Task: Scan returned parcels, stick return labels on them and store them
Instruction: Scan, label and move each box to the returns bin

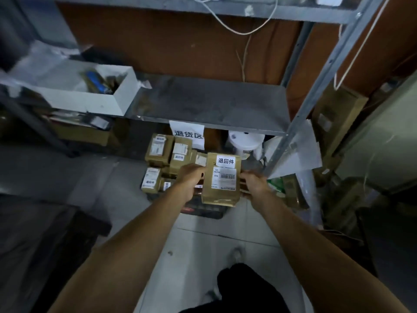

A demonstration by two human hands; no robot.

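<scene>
Under the grey metal shelf [209,102], down by the floor, we've got a brown parcel [220,184] held out between both hands, its white return label [225,161] facing up above a barcode sticker [224,178]. Our left hand [189,177] grips its left edge, our right hand [253,182] its right. It hovers just beside the stacked parcels [164,159] below the paper sign [187,133].

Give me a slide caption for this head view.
Both hands hold a labelled brown parcel above stacked parcels under a shelf.
</scene>
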